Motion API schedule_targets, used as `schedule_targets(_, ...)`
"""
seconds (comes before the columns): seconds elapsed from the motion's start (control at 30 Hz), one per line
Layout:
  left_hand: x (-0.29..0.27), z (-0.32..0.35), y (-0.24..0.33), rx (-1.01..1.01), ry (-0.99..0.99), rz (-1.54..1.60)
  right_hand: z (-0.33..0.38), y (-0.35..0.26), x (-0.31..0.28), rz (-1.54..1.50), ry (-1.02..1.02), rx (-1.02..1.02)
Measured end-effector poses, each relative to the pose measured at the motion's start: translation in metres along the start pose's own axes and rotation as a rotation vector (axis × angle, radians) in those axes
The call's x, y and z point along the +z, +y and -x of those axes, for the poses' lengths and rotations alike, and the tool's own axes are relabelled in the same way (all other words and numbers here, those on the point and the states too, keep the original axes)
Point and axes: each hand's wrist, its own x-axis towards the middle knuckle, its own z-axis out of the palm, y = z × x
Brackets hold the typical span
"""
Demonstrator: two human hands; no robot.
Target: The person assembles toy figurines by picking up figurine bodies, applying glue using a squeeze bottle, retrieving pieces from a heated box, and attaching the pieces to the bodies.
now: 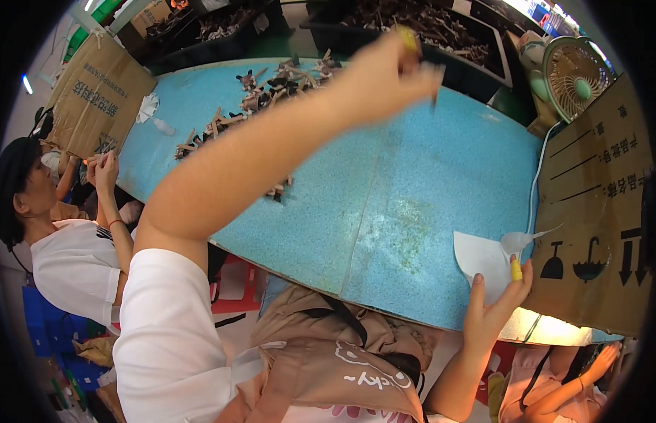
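My left arm stretches across the table, and my left hand (391, 77) is raised over its far side, near the dark bin (497, 53). Motion blurs its closed fingers; a thin dark bit shows below them, too smeared to name. A yellow cover (409, 41) wraps one of its fingers. At the near right edge, my right hand (493, 307) has its fingers apart, one of them also in a yellow cover (516, 268). It is next to a white sheet (476, 255) and a crumpled white piece (517, 242); whether it touches them I cannot tell.
Small brown and black parts (282, 81) lie piled on the blue tabletop (321, 211), partly behind my left arm. Another dark bin (215, 46) stands beyond. Cardboard flanks the left (95, 92) and right (596, 211), near a fan (580, 77). A co-worker (74, 247) sits at left.
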Motion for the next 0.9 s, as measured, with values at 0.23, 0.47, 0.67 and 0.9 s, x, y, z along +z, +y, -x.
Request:
schedule_targets(0.23,-0.053,-0.105,-0.090,-0.005,0.234,-0.303,-0.009,-0.001,0.007,0.082,-0.003,-0.006)
schedule_targets(0.47,-0.023,-0.077,-0.166,-0.466,-0.199,-0.781,-0.008,-0.001,0.008,0.104,-0.030,0.043)
schedule_targets(0.67,-0.032,-0.045,-0.137,-0.166,-0.431,-0.677,-0.008,0.000,0.011,0.100,-0.048,0.072)
schedule_targets(0.9,-0.071,-0.018,-0.121,-0.016,-0.571,-0.649,-0.012,0.002,0.012,0.064,-0.038,0.074)
